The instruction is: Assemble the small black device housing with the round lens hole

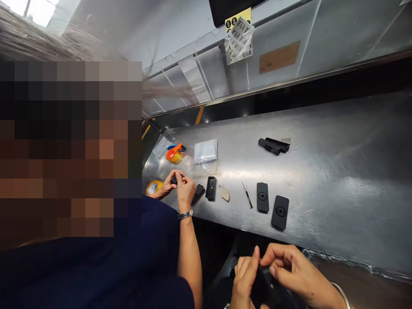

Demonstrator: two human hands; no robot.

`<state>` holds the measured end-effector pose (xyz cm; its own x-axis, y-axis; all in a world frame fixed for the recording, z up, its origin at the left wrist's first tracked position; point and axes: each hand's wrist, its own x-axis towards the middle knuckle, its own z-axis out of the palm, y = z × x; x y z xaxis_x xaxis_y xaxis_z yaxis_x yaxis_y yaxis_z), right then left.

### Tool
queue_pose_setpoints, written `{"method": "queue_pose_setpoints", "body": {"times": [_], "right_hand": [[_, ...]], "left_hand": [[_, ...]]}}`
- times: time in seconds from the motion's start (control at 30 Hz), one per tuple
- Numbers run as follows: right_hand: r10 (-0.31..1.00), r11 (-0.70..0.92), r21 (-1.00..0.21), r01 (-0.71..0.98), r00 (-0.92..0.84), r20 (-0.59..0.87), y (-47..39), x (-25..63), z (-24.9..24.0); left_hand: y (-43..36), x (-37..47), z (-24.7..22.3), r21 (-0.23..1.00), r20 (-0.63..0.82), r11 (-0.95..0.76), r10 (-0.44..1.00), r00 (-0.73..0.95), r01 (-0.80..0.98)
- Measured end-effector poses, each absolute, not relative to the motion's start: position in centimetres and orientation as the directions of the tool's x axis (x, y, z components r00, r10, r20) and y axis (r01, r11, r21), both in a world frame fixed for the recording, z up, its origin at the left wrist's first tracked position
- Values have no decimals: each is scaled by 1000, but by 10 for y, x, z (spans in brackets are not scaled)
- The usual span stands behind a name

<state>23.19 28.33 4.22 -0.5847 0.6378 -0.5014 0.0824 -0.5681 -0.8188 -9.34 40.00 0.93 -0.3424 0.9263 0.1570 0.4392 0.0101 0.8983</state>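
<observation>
At the bottom of the view, below the table's front edge, my left hand is wrapped round a dark, smooth black plastic part, thumb pointing up along its side. With thumb and bent forefinger, my right hand pinches at the upper edge of the same part. Its lower portion merges with dark clothing, so its full shape is hidden. Nearest to my hands on the table lie two flat black cases, one closer and one further left, each with a round ring. A thin utility knife lies beside them.
At left a co-worker's hands handle a small dark piece. Around them are an open black case, a beige tag, tape rolls and a bagged white stack. Black parts lie further back on the metal table.
</observation>
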Motion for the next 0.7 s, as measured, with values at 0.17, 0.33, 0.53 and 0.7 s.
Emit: {"method": "queue_pose_setpoints", "body": {"times": [0.17,0.33,0.53,0.7], "right_hand": [[681,-575,-816,57,-519,-516,282,233,48],[700,-588,-809,-5,-505,-506,278,230,48],[674,-612,-791,5,-521,-524,275,229,46],[683,-615,-788,0,-499,-533,273,229,48]], "left_hand": [[398,-90,4,874,216,-13,906,-363,486],[392,-86,7,844,234,-46,928,-290,535],[378,-96,1,795,189,4,949,-253,606],[377,-91,-7,818,132,2,973,-191,575]]}}
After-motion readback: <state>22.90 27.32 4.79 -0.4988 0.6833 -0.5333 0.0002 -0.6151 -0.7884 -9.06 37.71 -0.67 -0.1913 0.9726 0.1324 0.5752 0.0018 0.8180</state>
